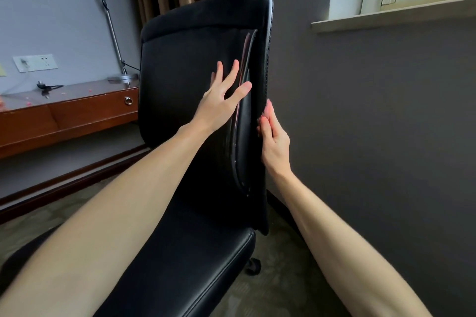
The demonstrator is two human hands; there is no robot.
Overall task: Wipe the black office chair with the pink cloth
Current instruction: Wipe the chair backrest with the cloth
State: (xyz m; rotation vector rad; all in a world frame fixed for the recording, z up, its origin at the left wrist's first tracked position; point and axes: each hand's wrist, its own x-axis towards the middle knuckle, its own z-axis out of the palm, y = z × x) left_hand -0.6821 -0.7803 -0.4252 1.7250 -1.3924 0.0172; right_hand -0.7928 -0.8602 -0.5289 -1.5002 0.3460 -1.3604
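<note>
The black office chair (pixel 190 64) stands in front of me, its backrest upright and its seat (pixel 195 260) running toward me. My left hand (pixel 221 95) lies flat on the front of the backrest with its fingers spread. My right hand (pixel 273 136) is at the backrest's right edge, where thumb and fingers hold the pink cloth (pixel 265 114) against that edge. Only a small fuzzy pink bit of the cloth shows by the fingertips; the rest is hidden behind the hand and the chair.
A wooden desk (pixel 77 113) with a drawer stands at the left, bearing a metal lamp base (pixel 122 77) and a cable. A dark wall and a window sill (pixel 386 18) are close on the right. Carpet and a chair caster (pixel 253 266) lie below.
</note>
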